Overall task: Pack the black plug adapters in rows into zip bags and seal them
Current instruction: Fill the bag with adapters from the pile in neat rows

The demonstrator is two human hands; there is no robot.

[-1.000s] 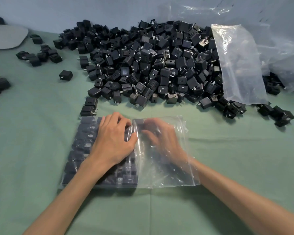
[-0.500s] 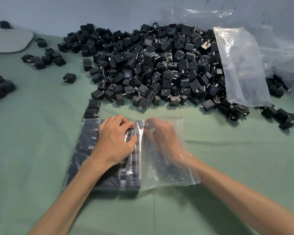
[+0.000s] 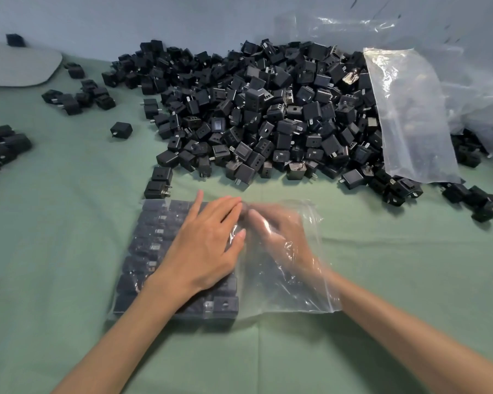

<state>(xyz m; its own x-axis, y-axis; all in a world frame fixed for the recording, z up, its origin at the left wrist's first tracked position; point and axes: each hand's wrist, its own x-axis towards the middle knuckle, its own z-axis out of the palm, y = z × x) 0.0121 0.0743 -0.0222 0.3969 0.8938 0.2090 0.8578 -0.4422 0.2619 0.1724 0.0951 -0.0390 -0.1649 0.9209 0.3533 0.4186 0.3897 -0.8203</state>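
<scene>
Your zip bag [image 3: 296, 294] is part-filled with adapter rows [image 3: 151, 243] and unsealed, left grip [image 3: 208, 251] flat atop holding nothing, right grip [image 3: 279, 237] inside, hold unclear, a large pile of plug adapters [image 3: 268, 115] unpacked.

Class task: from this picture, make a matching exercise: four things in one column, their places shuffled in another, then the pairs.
1 left hand
2 right hand
3 loose adapters
4 spare clear bag

A inside the zip bag
B draped over the loose adapters' right side
C flat on the packed rows
D heaped behind the zip bag

Pairs: 1-C, 2-A, 3-D, 4-B
</scene>
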